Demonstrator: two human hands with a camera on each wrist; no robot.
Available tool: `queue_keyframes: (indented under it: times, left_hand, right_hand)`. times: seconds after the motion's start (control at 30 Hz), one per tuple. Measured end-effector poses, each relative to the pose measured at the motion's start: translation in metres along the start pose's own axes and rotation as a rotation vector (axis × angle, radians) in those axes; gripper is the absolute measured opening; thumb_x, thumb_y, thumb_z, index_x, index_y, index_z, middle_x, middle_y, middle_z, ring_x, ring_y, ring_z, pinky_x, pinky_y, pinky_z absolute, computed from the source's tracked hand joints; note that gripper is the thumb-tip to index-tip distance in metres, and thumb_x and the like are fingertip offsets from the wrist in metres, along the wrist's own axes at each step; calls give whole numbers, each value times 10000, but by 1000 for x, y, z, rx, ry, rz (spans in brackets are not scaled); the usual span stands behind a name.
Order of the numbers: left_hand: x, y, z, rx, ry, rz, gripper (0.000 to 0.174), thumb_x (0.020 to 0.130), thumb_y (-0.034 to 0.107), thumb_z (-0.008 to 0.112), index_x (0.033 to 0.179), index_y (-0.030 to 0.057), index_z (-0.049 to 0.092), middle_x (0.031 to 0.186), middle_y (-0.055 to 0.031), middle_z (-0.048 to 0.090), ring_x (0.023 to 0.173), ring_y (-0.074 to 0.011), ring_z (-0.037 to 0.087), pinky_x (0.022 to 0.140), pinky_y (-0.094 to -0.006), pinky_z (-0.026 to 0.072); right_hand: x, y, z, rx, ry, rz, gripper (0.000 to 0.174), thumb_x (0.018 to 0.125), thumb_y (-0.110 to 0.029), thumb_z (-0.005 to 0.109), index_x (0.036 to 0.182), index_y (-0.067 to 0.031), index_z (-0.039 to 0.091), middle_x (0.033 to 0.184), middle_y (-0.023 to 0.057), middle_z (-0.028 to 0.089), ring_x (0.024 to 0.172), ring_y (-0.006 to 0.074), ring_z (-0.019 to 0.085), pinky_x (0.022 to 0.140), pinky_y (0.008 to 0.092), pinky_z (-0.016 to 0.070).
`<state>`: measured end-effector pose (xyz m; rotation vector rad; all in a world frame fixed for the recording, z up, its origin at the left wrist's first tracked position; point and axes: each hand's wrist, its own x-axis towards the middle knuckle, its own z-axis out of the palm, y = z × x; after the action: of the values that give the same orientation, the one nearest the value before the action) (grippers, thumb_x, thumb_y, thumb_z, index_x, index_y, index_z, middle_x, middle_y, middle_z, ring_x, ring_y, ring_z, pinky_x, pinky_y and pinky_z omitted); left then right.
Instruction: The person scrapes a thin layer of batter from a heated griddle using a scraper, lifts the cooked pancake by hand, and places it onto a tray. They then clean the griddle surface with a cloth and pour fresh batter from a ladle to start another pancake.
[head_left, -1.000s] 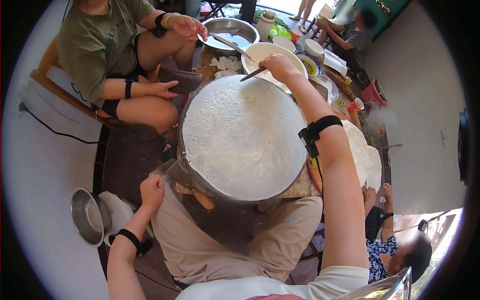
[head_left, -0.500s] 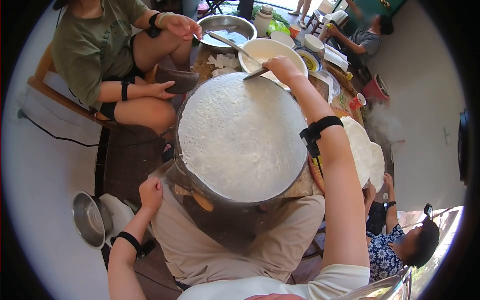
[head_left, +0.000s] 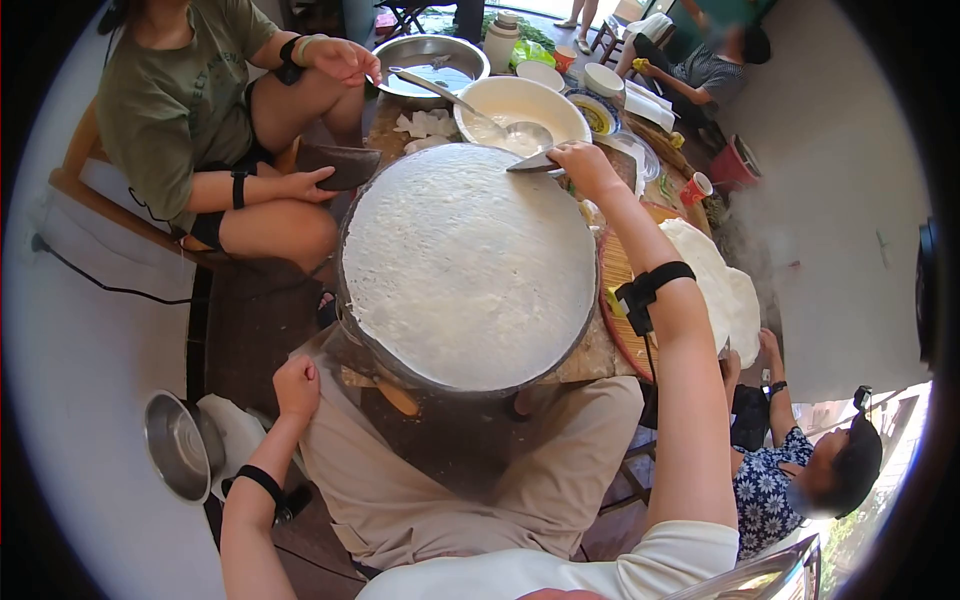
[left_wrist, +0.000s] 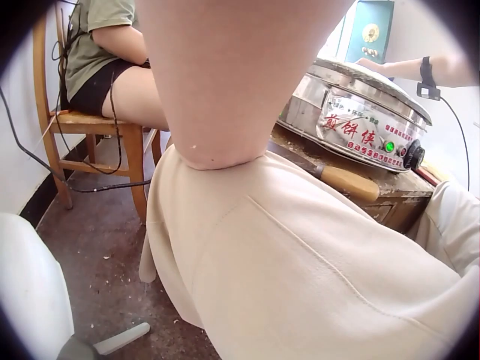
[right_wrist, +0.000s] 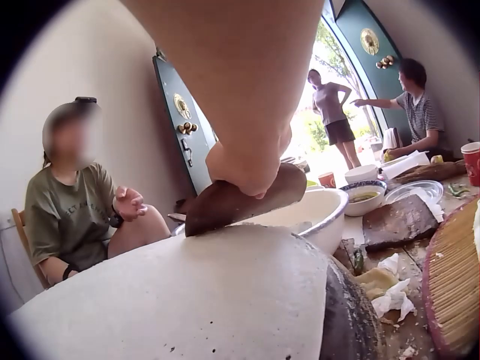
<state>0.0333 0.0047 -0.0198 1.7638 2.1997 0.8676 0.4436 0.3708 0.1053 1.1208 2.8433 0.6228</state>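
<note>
A broad thin pancake [head_left: 465,270] covers the round electric griddle [left_wrist: 360,124]. At its far right edge my right hand [head_left: 588,168] grips a dark, curved-blade scraper [right_wrist: 247,206]. The blade's lower edge lies right at the pancake's surface. Just beyond stands a white bowl of pale batter [head_left: 475,97] with a metal ladle [head_left: 440,93] in it. My left hand [head_left: 296,388] rests on my left knee, its fingers curled in with nothing held. In the left wrist view the forearm hides that hand.
A seated person at left holds another dark scraper [head_left: 340,167]. Finished pancakes [head_left: 712,290] lie over a woven tray [right_wrist: 457,289] at right, beside another person. A steel basin [head_left: 432,52] stands at the back. A wooden-handled tool [left_wrist: 349,183] lies below the griddle.
My right hand has moved the scraper rightward along the pancake's far edge, uncovering the ladle's bowl. The head view has shifted slightly. My left hand stays on the knee.
</note>
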Motion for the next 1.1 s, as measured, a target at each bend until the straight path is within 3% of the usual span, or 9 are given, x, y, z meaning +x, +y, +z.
queue_keyframes:
  times: [0.17, 0.77, 0.9, 1.1]
  left_hand:
    - [-1, 0, 1, -2, 1, 3, 148, 654, 9, 531, 578, 32, 407, 583, -143, 459, 567, -338, 482, 503, -386, 362]
    - [-12, 3, -3, 18, 47, 52, 167, 681, -3, 513, 590, 27, 375, 586, -147, 423, 546, -326, 451, 501, -376, 348]
    - [-13, 4, -2, 15, 52, 64, 155, 681, 4, 507, 590, 32, 385, 589, -147, 431, 554, -333, 461, 501, -386, 349]
    - [-15, 5, -3, 42, 63, 75, 144, 679, 13, 510, 587, 40, 403, 597, -145, 453, 563, -339, 480, 500, -398, 356]
  right_hand:
    - [-33, -6, -7, -17, -80, 84, 225, 741, -11, 540, 949, -88, 582, 919, 55, 633, 917, 207, 597, 816, 299, 462]
    - [-161, -66, -35, 59, -43, 351, 126, 754, -23, 514, 878, -48, 512, 857, 111, 593, 843, 261, 591, 709, 343, 485]
    - [-184, -83, -35, 45, 38, 377, 185, 738, -41, 542, 918, -7, 519, 828, 100, 596, 825, 261, 594, 714, 334, 488]
    - [-206, -115, -42, -54, -83, 435, 246, 749, -67, 535, 989, -13, 535, 783, 73, 592, 780, 183, 597, 610, 275, 507]
